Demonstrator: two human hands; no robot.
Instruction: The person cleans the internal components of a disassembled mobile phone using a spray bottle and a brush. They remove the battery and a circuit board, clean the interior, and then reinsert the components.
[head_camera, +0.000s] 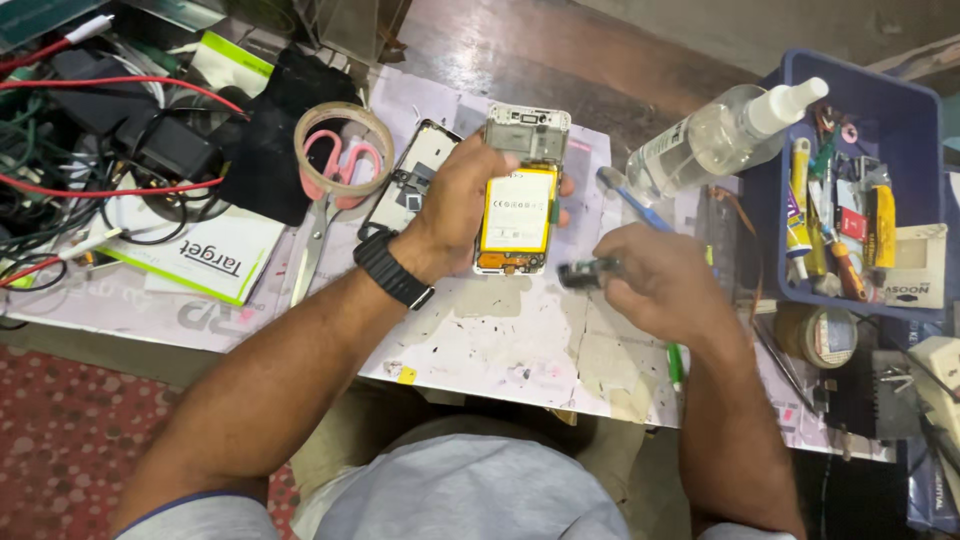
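My left hand (458, 200) grips an opened phone (520, 190) by its left edge, with the back cover off, so the yellow-framed battery and the grey board at the top show. A black watch band sits on that wrist. My right hand (655, 275) is closed around a small dark tool (582, 272) whose tip points left, just right of the phone's lower end. A second opened phone part (410, 180) lies on the mat to the left of my left hand.
A stained white work mat (480, 330) covers the table. Pink-handled scissors (330, 190) and a tape roll (343, 115) lie at the left beside tangled cables (90, 140). A spray bottle (720, 135), a blue tool bin (880, 110) and a toothbrush (630, 195) are at the right.
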